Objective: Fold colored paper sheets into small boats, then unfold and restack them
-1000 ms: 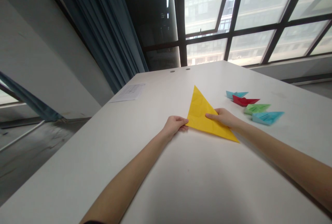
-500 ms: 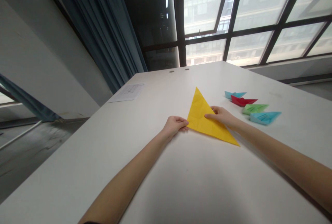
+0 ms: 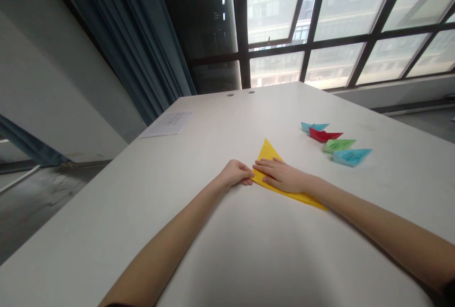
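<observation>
A yellow sheet of paper (image 3: 267,151), folded into a triangle, lies on the white table with one point facing away from me. My left hand (image 3: 237,173) pinches its left corner between thumb and fingers. Flat across the middle of the paper rests my right hand (image 3: 282,175), fingers stretched out toward the left and nothing gripped. That hand and its wrist hide much of the triangle's centre and right side.
Several folded paper boats stand to the right: a light blue one (image 3: 314,127), a red one (image 3: 325,135), a green one (image 3: 339,145) and a nearer blue one (image 3: 351,156). A printed sheet (image 3: 168,124) lies at the table's (image 3: 213,231) left edge. Windows and a curtain (image 3: 131,27) stand beyond.
My right hand has let go of the paper's right edge and moved left, now flat on top. The triangle has come down flatter onto the table. My left hand keeps its corner.
</observation>
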Available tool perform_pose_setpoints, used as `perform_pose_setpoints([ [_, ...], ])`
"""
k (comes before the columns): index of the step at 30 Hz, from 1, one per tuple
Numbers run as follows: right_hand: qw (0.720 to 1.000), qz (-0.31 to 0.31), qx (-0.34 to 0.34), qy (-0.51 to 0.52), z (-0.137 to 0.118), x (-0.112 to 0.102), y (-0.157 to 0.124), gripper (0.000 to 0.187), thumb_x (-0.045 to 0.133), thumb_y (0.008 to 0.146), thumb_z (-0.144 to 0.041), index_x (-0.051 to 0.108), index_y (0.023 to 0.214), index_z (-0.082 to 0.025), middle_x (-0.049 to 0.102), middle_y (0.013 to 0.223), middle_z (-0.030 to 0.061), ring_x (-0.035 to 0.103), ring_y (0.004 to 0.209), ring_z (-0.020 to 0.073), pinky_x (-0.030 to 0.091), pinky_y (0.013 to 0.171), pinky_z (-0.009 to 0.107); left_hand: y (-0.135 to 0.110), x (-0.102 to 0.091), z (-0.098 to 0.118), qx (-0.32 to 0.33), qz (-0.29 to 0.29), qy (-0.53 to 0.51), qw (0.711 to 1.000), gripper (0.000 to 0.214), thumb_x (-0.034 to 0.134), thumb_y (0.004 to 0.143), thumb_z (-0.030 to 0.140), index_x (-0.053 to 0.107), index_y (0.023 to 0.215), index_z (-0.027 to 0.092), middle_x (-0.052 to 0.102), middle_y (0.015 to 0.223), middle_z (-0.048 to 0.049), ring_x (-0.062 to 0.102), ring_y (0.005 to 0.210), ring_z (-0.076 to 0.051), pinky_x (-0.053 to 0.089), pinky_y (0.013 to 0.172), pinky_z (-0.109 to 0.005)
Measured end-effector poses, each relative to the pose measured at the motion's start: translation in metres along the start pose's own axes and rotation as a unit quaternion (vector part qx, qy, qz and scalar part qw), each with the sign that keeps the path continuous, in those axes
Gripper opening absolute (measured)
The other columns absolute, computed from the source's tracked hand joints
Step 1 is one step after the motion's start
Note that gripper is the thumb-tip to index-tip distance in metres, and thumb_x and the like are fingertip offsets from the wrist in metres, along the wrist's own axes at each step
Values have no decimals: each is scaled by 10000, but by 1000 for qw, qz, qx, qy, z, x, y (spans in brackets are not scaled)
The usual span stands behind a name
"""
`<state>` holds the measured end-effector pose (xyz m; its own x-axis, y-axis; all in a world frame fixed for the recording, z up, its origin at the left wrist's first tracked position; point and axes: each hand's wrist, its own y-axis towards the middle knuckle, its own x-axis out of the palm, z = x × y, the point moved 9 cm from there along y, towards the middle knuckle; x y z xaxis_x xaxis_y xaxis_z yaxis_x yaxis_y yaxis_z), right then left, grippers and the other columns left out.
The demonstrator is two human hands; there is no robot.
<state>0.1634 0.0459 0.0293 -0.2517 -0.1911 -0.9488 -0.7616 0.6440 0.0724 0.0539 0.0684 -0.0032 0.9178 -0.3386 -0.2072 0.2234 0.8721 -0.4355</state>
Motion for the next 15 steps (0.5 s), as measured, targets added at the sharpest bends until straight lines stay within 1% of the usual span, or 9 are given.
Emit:
perform_pose_setpoints([
  [2,1000,-17,13,-9,6,4,-1,541,230,890,-491,284,1369,-244,292,1424,81,238,1310,237,175,1040,510,-1,1,0,-6,-4,6,1000,66,658,665,129,617,641,82,629,501,-34,560,449,-66,453,491,-163],
  [5,999,-17,42,-26,20,5,0,587,213,870,-552,240,1382,-267,241,1443,85,215,1317,257,124,1034,553,-1,0,-2,-11,-5,9,1000,87,692,633,141,628,637,82,635,513,-36,559,455,-64,459,503,-165],
  [7,996,-11,84,-42,36,4,0,611,186,862,-573,234,1385,-260,228,1446,92,209,1317,270,116,1026,574,-1,-1,-3,-13,-1,10,1000,96,705,617,143,631,637,86,636,513,-36,565,460,-69,462,505,-169],
  [11,980,2,184,-75,70,0,-3,671,146,854,-589,227,1390,-195,210,1447,120,195,1318,293,148,1009,591,-2,-2,-3,-17,0,10,1000,64,684,638,128,632,639,90,636,510,-36,570,463,-71,463,510,-169],
  [13,973,30,206,-99,75,-7,-5,669,164,856,-577,248,1382,-172,202,1449,129,165,1324,305,142,1005,599,-2,-2,-3,-18,0,8,1000,59,679,642,124,632,636,90,638,513,-38,573,467,-72,463,512,-168],
  [15,971,68,193,-125,67,-17,-5,653,213,854,-566,295,1361,-163,210,1448,127,145,1326,312,132,1014,588,-1,-3,-3,-15,5,4,1000,65,684,639,127,630,639,90,641,518,-39,573,465,-73,463,513,-171],
])
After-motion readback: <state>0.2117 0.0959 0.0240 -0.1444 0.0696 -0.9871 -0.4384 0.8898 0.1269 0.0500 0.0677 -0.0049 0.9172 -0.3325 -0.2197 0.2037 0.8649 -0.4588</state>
